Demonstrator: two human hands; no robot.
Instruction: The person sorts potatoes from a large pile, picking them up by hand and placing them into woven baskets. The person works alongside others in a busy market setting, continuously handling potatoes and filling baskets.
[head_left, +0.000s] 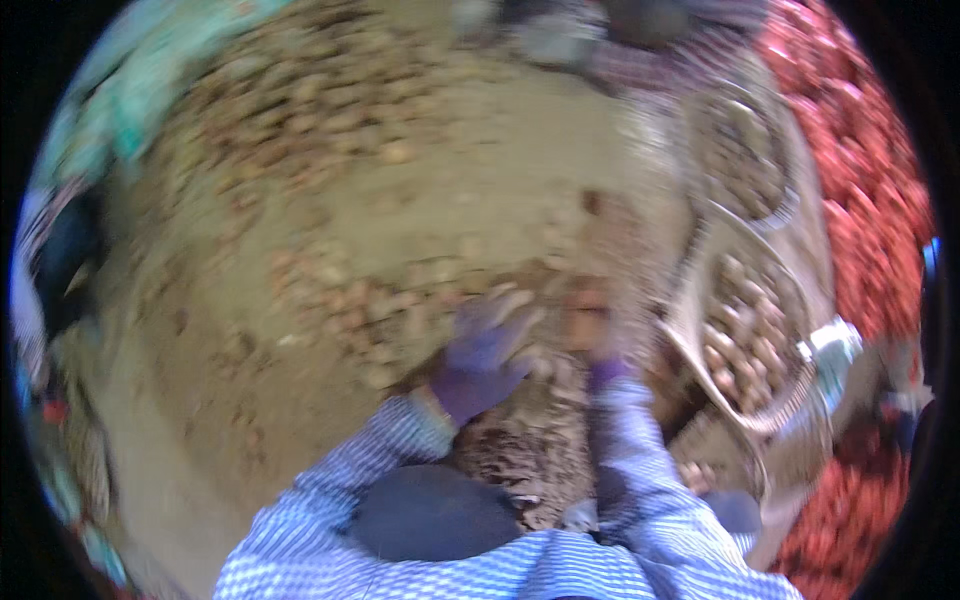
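My left hand, in a purple glove, spreads its fingers low over the ground beside a scatter of small roundish tubers or bulbs. Just right of it, my right hand reaches forward; the glove shows purple at the wrist, and its fingers are too blurred to make out. A blurred reddish-brown object lies at or in front of that hand; whether I hold it cannot be told. Dark crumbly soil or debris covers the ground between my forearms.
At right stand baskets holding similar produce: one upper, one middle, one lower. Beyond them are red mesh sacks. A large heap lies at upper left, near greenish sacks. Another person is at the top.
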